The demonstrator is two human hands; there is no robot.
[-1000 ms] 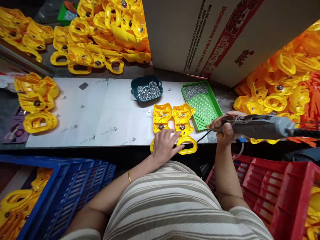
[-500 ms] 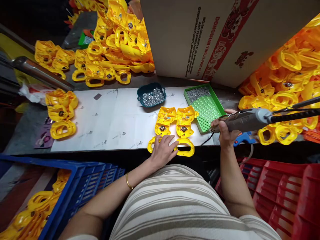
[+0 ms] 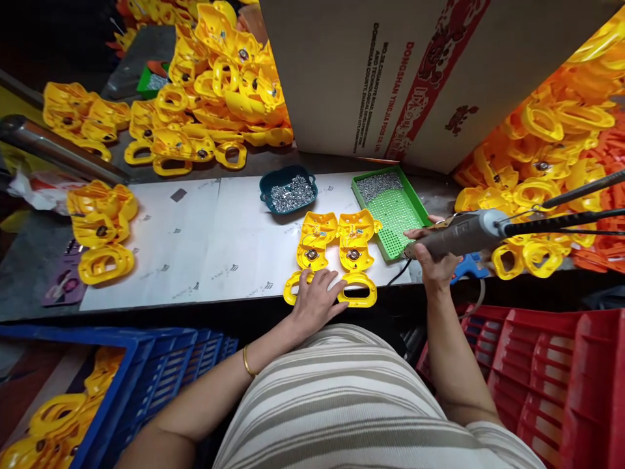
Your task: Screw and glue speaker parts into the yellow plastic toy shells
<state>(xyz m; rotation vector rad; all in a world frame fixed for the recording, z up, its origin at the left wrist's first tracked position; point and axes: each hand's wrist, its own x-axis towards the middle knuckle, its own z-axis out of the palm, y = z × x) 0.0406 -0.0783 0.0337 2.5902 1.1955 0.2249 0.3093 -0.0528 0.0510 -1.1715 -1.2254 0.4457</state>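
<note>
We find the yellow shells [image 3: 317, 238] and white sheet [image 3: 237, 228] brightly lit and crisp, the upper left corner and space beneath the counter [image 3: 24, 273] near-black, the metal pole [image 3: 61, 150] streaked with glare, and the outer edges stretched.

Your tool [image 3: 459, 236] has a matt grey plastic body; the yellow shells [image 3: 316, 236] before you are smooth, glossy plastic. Your dish [image 3: 269, 180] looks plastic, its small bits [image 3: 291, 195] shiny metal, your bracelet [image 3: 247, 362] polished metal, your shirt [image 3: 361, 404] ribbed cloth, the box [image 3: 332, 78] matt cardboard.
</note>
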